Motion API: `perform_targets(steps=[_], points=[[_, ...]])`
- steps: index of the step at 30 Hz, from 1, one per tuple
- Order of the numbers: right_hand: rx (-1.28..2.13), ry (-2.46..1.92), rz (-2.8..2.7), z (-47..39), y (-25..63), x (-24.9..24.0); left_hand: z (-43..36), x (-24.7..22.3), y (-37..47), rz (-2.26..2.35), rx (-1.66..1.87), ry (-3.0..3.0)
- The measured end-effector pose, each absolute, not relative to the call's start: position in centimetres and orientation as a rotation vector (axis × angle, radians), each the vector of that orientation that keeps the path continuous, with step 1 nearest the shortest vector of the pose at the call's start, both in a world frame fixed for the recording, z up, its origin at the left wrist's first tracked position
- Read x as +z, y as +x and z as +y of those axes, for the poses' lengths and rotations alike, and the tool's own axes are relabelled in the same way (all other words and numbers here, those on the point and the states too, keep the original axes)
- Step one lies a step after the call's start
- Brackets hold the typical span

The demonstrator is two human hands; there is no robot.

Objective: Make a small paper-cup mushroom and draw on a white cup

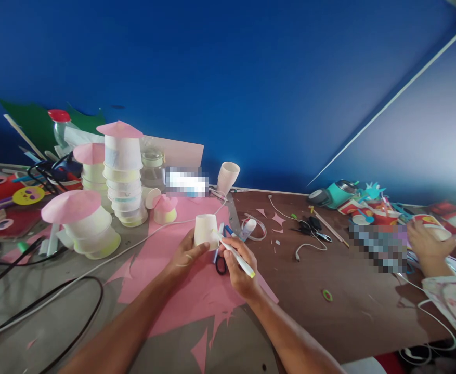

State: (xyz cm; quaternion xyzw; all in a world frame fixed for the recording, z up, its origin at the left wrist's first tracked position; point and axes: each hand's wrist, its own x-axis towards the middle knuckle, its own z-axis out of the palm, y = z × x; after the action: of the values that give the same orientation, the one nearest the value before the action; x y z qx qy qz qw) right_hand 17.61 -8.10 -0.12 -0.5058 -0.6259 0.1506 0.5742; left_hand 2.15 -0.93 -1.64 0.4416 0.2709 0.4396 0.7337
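Note:
My left hand (189,254) is closed around a white paper cup (205,228), which it holds upside down with the narrow end up. In my right hand (241,267) is a white marker (238,258) with a yellow end, gripped like a pen. Its tip meets the cup's right side, where a faint yellow mark shows. Below both hands lies a large pink paper sheet (165,291) with cut edges. Dark-handled scissors (220,266) rest partly hidden behind my right hand. A small white bottle (248,227) lies just beyond it.
Paper-cup towers (123,176) with pink cone roofs stand on the left. More stacked cups (228,176) lean by the blue wall. A white cable (134,244) crosses the table. Pink scraps (278,219) and keys (314,228) lie right. Another person's hand (430,244) holds a cup at far right.

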Motion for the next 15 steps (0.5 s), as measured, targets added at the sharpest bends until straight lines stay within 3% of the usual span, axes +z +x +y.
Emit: perform_targets(steps=[15], points=[[0.401,-1.121,-1.456,-8.41,17.55,-0.27,-0.93,-1.6,2.06,0.622,0.954,0.987]])
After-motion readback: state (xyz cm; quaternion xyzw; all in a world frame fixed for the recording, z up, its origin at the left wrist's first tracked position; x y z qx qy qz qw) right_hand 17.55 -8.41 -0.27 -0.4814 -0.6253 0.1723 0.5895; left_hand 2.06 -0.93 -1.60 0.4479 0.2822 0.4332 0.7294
